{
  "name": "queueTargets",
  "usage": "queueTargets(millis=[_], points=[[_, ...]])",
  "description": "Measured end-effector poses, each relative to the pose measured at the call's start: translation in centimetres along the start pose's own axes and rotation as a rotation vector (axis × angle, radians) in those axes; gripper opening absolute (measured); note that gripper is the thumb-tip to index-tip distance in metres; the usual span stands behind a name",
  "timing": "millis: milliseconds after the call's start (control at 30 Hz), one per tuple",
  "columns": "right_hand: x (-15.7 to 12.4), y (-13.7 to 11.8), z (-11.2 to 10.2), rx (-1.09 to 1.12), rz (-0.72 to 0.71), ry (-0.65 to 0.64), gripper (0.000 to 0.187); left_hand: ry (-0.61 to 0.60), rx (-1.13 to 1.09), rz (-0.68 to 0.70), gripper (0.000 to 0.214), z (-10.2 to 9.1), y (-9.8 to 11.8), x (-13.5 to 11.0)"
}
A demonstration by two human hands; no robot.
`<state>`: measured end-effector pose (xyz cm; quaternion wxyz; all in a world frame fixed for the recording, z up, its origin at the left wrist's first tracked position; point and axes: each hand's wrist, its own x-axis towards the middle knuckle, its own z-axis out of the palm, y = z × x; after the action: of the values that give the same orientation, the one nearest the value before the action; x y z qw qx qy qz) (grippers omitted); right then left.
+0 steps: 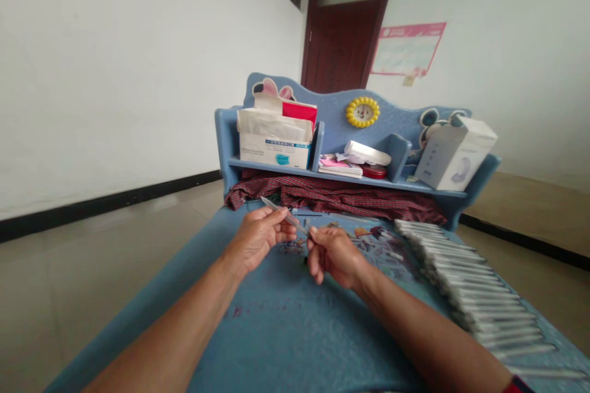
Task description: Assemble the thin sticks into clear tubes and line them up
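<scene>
Between my hands, above the blue desk (276, 331), a slim see-through pen barrel (297, 225) slants down to the right. My left hand (258, 238) is closed on its upper part, thumb and fingers pinching it, and the pointed end sticks out past the thumb. At the lower end, my right hand (335, 255) pinches it between thumb and forefinger, its other fingers curled. Whatever small part the right fingertips may cover is hidden. A long row of similar clear pens (479, 288) with dark grey ends lies to the right of my right hand.
Small loose parts lie behind my hands on the printed desktop. A checked cloth (341, 196) is bunched under the blue shelf (271, 166). The shelf holds a mask box (276, 144), papers (340, 167), a red round case (373, 171) and a white box (456, 153).
</scene>
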<state>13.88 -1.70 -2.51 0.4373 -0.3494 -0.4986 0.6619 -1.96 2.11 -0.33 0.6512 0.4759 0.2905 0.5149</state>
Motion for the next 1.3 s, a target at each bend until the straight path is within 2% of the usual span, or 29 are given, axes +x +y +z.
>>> queueTargets(millis=[133,233,300,400,433,500,533,633,700,767,833,900,933,1000,1100,1200,1300], points=[[0.3,0.0,-0.3,0.081,0.001,-0.083,0.034,-0.090,0.013,0.051,0.008,0.0,0.8,-0.1],[0.4,-0.4,-0.4,-0.056,0.001,-0.072,0.037,-0.109,0.037,0.062,0.006,-0.3,1.1,0.1],[0.1,-1.6,-0.7,-0.365,-0.061,0.024,0.043,-0.098,0.056,0.081,0.007,-0.5,1.1,0.3],[-0.8,-4.4,-2.0,-1.047,-0.269,0.293,0.042,-0.074,0.091,0.075,0.009,-0.6,1.0,0.5],[-1.2,-5.5,-2.7,-1.236,-0.292,0.364,0.038,-0.075,0.111,0.054,0.011,-0.6,1.0,0.5],[-2.3,-7.1,-4.0,-1.455,-0.208,0.418,0.030,-0.092,0.154,0.002,0.016,-0.4,0.9,0.3],[-2.8,-7.5,-4.5,-1.478,-0.154,0.400,0.028,-0.107,0.174,-0.022,0.017,-0.1,0.8,0.2],[-4.7,-7.0,-4.6,-1.303,-0.085,0.239,0.032,-0.158,0.204,-0.068,0.020,0.9,0.5,-0.3],[-5.9,-5.4,-3.6,-1.155,-0.120,0.192,0.039,-0.204,0.221,-0.098,0.021,1.8,0.1,-0.8],[-6.9,-3.5,-2.2,-1.079,-0.181,0.179,0.035,-0.263,0.237,-0.130,0.020,2.7,-0.4,-1.3],[-7.8,-2.0,-1.0,-1.053,-0.246,0.208,0.018,-0.317,0.241,-0.160,0.018,3.5,-1.0,-1.8],[-8.7,-1.4,-0.5,-1.072,-0.286,0.264,0.005,-0.353,0.254,-0.196,0.016,4.1,-1.3,-2.2],[-9.4,-1.3,-0.5,-1.087,-0.289,0.295,0.006,-0.378,0.280,-0.215,0.017,4.3,-1.4,-2.3],[-11.0,-1.5,-1.1,-1.098,-0.266,0.361,0.011,-0.440,0.368,-0.247,0.023,4.5,-1.4,-2.3],[-14.2,-1.3,-2.9,-1.004,-0.199,0.440,0.008,-0.516,0.542,-0.275,0.035,4.4,-1.2,-1.7],[-17.5,-0.2,-5.0,-0.812,-0.130,0.401,0.020,-0.500,0.830,-0.257,0.034,4.1,-0.9,-0.8],[-20.1,1.3,-6.7,-0.663,-0.177,0.375,0.031,-0.472,1.159,-0.142,0.027,4.9,-0.2,-0.1]])
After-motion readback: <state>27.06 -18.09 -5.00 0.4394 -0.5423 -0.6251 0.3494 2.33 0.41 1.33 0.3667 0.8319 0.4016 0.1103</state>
